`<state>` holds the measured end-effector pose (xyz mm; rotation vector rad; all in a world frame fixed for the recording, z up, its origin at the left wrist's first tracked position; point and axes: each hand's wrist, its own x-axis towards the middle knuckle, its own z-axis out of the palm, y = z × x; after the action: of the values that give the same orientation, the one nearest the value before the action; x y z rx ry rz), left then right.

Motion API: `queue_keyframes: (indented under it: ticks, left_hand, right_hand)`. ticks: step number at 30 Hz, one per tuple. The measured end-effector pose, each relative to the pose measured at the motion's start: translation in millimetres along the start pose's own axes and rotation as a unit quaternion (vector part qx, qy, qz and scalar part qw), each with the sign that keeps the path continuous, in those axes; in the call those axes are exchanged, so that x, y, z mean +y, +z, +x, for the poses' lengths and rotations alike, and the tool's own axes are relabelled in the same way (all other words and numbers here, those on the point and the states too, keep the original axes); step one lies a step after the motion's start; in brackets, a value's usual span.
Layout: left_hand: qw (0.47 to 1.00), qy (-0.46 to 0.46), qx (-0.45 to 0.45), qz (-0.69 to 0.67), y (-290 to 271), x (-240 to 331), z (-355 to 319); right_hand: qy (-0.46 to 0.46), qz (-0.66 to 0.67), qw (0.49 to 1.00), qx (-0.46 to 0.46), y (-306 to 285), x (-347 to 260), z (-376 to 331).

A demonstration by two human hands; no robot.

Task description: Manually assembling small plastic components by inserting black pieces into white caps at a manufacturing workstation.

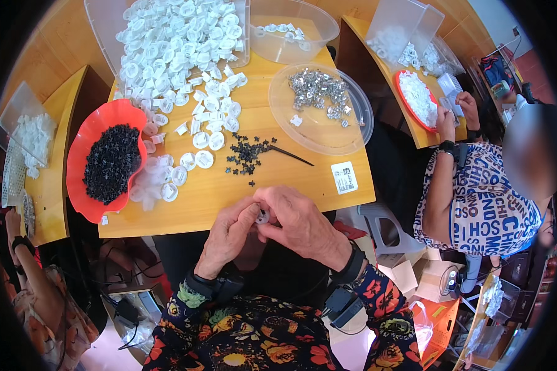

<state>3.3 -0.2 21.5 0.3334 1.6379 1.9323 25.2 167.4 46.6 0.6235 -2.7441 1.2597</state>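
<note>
Both hands (pixel 263 226) pinch white cap (pixel 263 217), blk bits (pixel 247 153) ahead

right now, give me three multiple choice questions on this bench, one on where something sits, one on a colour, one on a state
1. Where does the red bowl of small black parts sit?
A. at the table's left edge
B. at the table's right edge
C. under the table

2. What colour are the round caps heaped at the far side of the table?
A. blue
B. white
C. green

3. What are the left hand and right hand doing?
A. resting flat and apart
B. pinching one small white piece between them
C. lifting the clear dish of metal parts

Answers: 1 A, the bowl overhangs the left edge. 2 B, the whole heap is white. 3 B, the fingertips of both hands meet on the piece at the near edge.
</note>
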Motion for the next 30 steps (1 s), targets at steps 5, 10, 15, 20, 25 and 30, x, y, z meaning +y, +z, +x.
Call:
queue_keyframes:
  ticks: [5, 10, 15, 20, 25, 30]
  left_hand:
    - [1.0, 0.011, -0.012, -0.004, -4, -8, 1]
    - [0.997, -0.007, 0.002, -0.074, -4, -13, 0]
    - [0.995, 0.024, 0.017, -0.093, -2, -17, 1]
    - [0.996, 0.032, 0.036, -0.07, -5, -23, 3]
    - [0.995, 0.033, 0.037, -0.082, -1, -14, 5]
    - [0.993, 0.106, 0.028, 0.049, 5, -6, 8]
  right_hand:
    - [-0.004, 0.014, 1.0, 0.018, 5, 3, -1]
    - [0.037, 0.067, 0.996, 0.04, 9, 2, -4]
    - [0.164, 0.395, 0.893, 0.141, 19, 15, -11]
    - [0.192, 0.448, 0.867, 0.106, 22, 15, -6]
    - [0.191, 0.447, 0.867, 0.106, 20, 16, -3]
    - [0.187, 0.386, 0.899, 0.09, 20, 24, -6]
